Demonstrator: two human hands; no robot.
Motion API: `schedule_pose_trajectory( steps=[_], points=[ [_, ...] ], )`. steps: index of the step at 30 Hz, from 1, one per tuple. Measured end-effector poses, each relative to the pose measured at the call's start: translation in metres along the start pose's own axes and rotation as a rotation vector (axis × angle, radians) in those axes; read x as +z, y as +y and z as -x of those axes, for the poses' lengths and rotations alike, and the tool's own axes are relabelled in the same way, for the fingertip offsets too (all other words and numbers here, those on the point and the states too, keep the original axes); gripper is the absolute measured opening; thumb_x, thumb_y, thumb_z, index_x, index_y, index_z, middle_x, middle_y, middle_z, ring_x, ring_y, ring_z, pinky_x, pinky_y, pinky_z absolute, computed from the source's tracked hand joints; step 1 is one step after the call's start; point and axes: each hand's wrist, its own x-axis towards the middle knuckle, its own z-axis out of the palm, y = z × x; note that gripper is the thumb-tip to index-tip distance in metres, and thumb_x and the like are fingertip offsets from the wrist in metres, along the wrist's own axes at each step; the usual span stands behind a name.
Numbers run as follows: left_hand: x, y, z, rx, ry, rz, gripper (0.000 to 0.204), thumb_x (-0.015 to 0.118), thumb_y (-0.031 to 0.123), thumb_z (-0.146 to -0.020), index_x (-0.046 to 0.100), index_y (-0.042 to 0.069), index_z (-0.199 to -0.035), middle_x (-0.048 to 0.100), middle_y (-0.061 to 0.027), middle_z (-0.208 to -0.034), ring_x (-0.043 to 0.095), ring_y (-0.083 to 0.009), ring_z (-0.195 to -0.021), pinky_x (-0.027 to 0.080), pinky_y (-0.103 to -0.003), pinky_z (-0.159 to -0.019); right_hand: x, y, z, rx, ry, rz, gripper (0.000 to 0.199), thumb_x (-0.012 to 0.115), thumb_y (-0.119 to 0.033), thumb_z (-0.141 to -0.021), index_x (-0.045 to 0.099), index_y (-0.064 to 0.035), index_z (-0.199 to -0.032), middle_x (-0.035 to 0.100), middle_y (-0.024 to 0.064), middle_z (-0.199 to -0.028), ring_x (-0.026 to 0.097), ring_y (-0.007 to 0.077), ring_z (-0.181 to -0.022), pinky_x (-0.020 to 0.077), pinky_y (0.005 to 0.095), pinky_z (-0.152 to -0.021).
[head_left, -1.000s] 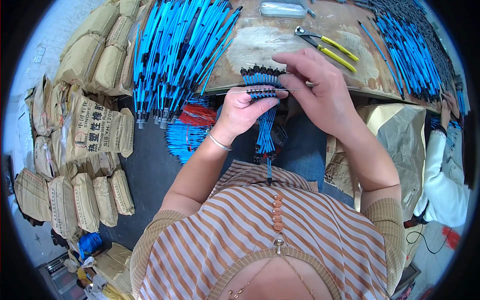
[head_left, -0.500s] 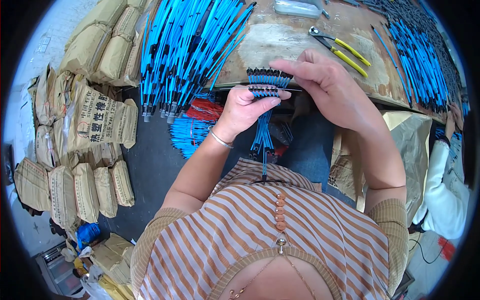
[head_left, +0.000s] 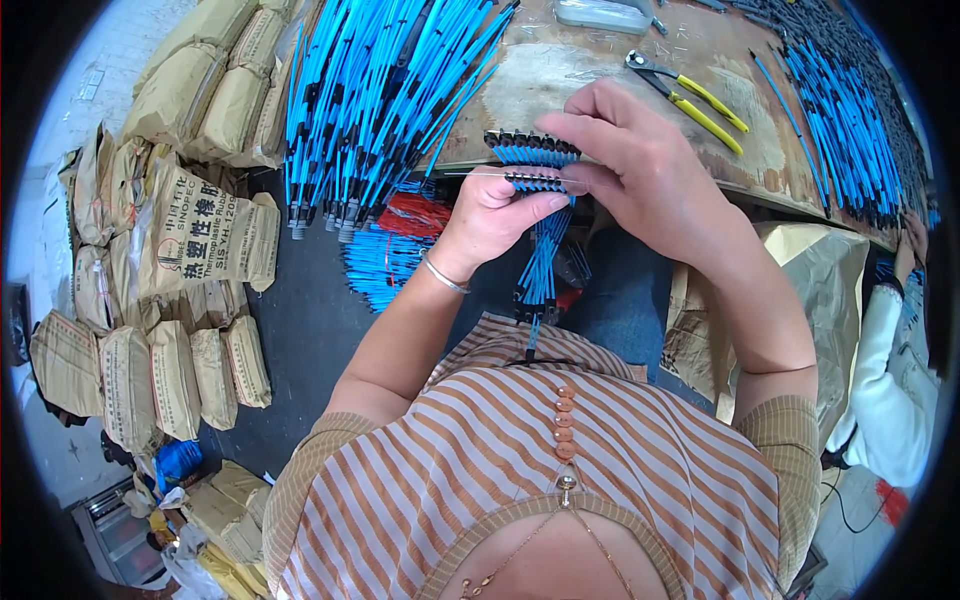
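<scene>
In front of my chest, my left hand [head_left: 490, 212] is closed around a bundle of thin blue rods [head_left: 540, 255] with black end pieces. The black ends line up in two rows above my fingers, and the rods' lower parts hang below the hand. A thin straight wire [head_left: 487, 174] runs crosswise along the lower row. My right hand [head_left: 632, 150] is closed at the right side of the bundle: its index finger touches the upper row of black ends [head_left: 520, 140], and its thumb lies by the lower row. The right fingers partly hide what they grip.
A large pile of blue rods [head_left: 385, 90] overhangs the worktable [head_left: 535, 80] at left; more rods [head_left: 840, 120] lie at right. Yellow-handled pliers [head_left: 695, 100] and a clear plastic box [head_left: 605, 14] lie behind my hands. Paper sacks [head_left: 130, 385] are stacked left. A co-worker's white sleeve [head_left: 880, 390] shows far right.
My right hand has brought its thumb down to the right end of the lower row. The upper black ends have shifted slightly left. My left hand keeps its hold.
</scene>
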Motion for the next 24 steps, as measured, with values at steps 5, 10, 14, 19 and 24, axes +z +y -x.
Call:
schedule_pose_trajectory(
  steps=[5, 10, 14, 19, 24],
  points=[
    [0.001, 0.001, -0.002, 0.043, -0.066, 0.020, 0.017, 0.061, -0.004, -0.079, 0.066, -0.003, -0.095, 0.068, -0.0091, -0.092, 0.062, -0.0136, -0.086, 0.049, -0.027, -0.081, -0.005, 0.001, 0.000, 0.031, -0.022, -0.072, 0.030, 0.063, 0.008, -0.068, 0.060, -0.0017, -0.097, 0.053, 0.0079, -0.088, 0.055, 0.0233, -0.082, 0.0438, 0.0289, -0.070],
    [0.002, -0.003, 0.000, 0.005, -0.078, 0.104, 0.018, 0.061, -0.004, -0.079, 0.066, -0.002, -0.096, 0.068, -0.0086, -0.093, 0.062, -0.0140, -0.088, 0.048, -0.027, -0.081, -0.011, 0.002, 0.001, 0.080, -0.058, -0.124, 0.026, 0.062, 0.007, -0.071, 0.060, -0.0015, -0.096, 0.054, 0.0071, -0.088, 0.055, 0.0220, -0.081, 0.0439, 0.0284, -0.070],
    [0.004, 0.000, 0.001, 0.010, -0.077, 0.108, 0.018, 0.061, -0.004, -0.079, 0.067, -0.002, -0.096, 0.068, -0.0082, -0.094, 0.062, -0.0142, -0.088, 0.048, -0.027, -0.081, -0.013, 0.002, 0.001, 0.125, -0.087, -0.186, 0.023, 0.060, 0.006, -0.073, 0.060, -0.0014, -0.095, 0.054, 0.0065, -0.088, 0.056, 0.0209, -0.081, 0.0440, 0.0279, -0.070],
    [0.003, -0.001, 0.001, 0.047, -0.082, 0.059, 0.017, 0.061, -0.003, -0.079, 0.067, -0.002, -0.095, 0.068, -0.0080, -0.094, 0.062, -0.0141, -0.088, 0.048, -0.027, -0.081, -0.013, -0.001, 0.002, 0.112, -0.089, -0.163, 0.023, 0.060, 0.006, -0.073, 0.060, -0.0014, -0.095, 0.054, 0.0067, -0.088, 0.056, 0.0209, -0.081, 0.0440, 0.0280, -0.070],
    [0.003, 0.004, 0.003, 0.039, -0.069, 0.001, 0.015, 0.061, -0.002, -0.080, 0.067, -0.002, -0.093, 0.068, -0.0080, -0.093, 0.061, -0.0135, -0.086, 0.048, -0.026, -0.080, -0.008, -0.006, 0.000, 0.002, -0.037, -0.064, 0.022, 0.060, 0.005, -0.072, 0.060, -0.0011, -0.094, 0.054, 0.0073, -0.088, 0.056, 0.0219, -0.082, 0.0443, 0.0287, -0.070]
  ],
)
